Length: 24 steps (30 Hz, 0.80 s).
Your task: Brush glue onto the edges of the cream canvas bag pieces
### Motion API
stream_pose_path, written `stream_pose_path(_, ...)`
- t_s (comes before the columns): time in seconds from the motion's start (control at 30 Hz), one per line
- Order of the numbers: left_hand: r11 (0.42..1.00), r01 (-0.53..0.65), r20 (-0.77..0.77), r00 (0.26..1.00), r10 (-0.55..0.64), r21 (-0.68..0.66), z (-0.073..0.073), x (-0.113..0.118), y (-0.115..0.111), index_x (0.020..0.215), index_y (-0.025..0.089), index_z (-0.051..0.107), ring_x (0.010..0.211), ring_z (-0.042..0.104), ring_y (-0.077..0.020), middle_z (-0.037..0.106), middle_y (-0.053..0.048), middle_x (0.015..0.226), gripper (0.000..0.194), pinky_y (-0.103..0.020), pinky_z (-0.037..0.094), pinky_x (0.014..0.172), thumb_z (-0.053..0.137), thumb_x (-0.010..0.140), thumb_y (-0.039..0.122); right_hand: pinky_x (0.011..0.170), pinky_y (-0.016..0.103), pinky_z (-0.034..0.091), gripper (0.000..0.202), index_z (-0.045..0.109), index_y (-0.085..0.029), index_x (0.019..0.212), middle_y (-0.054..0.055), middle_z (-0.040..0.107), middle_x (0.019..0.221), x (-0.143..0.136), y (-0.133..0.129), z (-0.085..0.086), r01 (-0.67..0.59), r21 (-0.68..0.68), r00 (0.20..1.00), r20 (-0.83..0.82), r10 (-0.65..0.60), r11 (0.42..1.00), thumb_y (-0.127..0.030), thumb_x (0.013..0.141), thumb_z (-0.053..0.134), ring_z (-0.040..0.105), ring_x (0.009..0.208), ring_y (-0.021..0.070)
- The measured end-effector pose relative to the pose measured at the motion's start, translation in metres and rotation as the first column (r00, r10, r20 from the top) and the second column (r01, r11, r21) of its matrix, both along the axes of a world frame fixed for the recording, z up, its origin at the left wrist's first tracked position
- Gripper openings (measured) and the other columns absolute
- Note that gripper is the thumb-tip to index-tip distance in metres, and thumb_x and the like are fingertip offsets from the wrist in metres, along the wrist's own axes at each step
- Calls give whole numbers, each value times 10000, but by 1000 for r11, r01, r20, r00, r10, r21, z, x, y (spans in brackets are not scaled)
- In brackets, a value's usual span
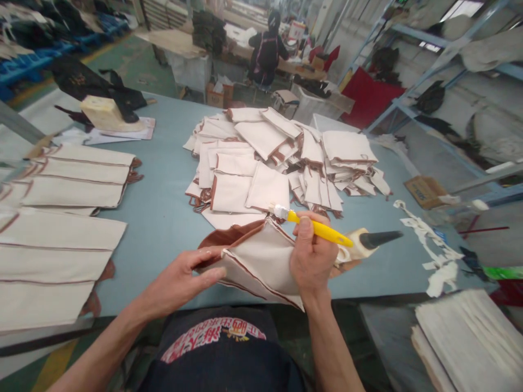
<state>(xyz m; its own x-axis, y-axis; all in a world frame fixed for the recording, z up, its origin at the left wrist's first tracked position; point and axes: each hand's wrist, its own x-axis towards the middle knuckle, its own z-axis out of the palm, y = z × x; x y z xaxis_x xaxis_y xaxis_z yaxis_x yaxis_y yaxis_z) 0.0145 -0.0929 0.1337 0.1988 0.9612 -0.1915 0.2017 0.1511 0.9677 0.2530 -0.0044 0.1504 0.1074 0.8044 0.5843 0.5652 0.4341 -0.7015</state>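
Head camera: the left hand point(198, 275) pinches an edge of the cream fabric pouch point(261, 256) between thumb and fingers, the pouch held at the near edge of the blue table point(163, 201); the right hand's point(312, 253) fingers grip the yellow-handled brush point(318, 228), its bristles above the pouch's upper edge.

- Blue tabletop point(159, 179) is leaving room left of centre.
- Cloth pile point(265, 136) is filling upper centre.
- Cloth rows point(77, 185) are blocking the left edge.
- Black-tipped object point(364, 244) is obstructing right of centre.
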Motion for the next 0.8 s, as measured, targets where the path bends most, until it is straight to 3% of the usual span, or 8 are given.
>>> stream_pose_path(0.1,994,59,-122,991,-47,96,-2,5,-1,1033,202,772,943,690,-208,783,-28,1008,223,-243,496,861,604,1013,347,689,296,508,316,705,-181,999,15,693,780,-2,7,-6,1,-30,1000,-19,-2,1000,-423,1065,513,637,688,164)
stream_pose_path(0.17,980,140,-154,981,-117,145,3,9,-2,881,192,707,778,641,-163,723,-3,840,263,-222,460,733,524,1038,300,661,291,498,321,706,-179,974,9,683,757,-7,12,-14,-23,-54,999,-25,22,998,-418,1059,509,619,659,159)
stream_pose_path(0.27,953,235,-164,965,-206,190,13,15,-2,781,196,598,695,586,-139,637,18,741,300,-221,412,677,471,1044,263,619,281,488,329,705,-171,960,-4,664,706,-13,18,-26,-59,-115,997,-52,54,992,-429,1036,516,613,613,151)
stream_pose_path(0.33,949,262,-146,960,-239,173,16,17,-3,797,200,593,705,584,-142,636,17,755,303,-227,412,688,449,1055,270,582,268,479,327,700,-169,957,-28,629,638,-13,17,-27,-67,-154,991,-124,48,986,-445,1020,536,594,561,141)
stream_pose_path(0.43,959,245,-127,965,-228,141,11,15,-5,872,208,649,767,606,-171,686,-6,838,287,-244,447,732,447,1057,294,502,235,445,320,686,-178,883,-67,546,531,-10,3,-15,-104,-183,954,-298,46,978,-449,1011,573,528,463,116)
stream_pose_path(0.57,975,176,-192,970,-149,134,-2,9,-14,944,228,722,896,650,-218,741,-33,936,230,-277,496,858,523,1033,302,400,197,377,333,672,-186,815,-76,496,482,-4,-30,9,-276,-234,880,-450,148,932,-414,1038,578,466,380,94)
stream_pose_path(0.7,978,137,-270,958,-92,156,-6,6,-23,1087,236,754,1061,675,-255,783,-72,1133,206,-314,488,1004,563,1030,288,417,206,418,221,701,-210,858,-73,520,516,-4,-58,11,-284,-207,912,-360,197,936,-310,1026,598,478,389,94)
stream_pose_path(0.8,973,157,-276,955,-106,168,-2,9,-20,1020,224,745,961,697,-238,792,-67,1040,215,-293,511,900,537,1045,269,472,255,486,175,711,-223,872,-55,544,554,-5,-71,3,-326,-168,926,-256,278,930,-296,991,607,497,421,113)
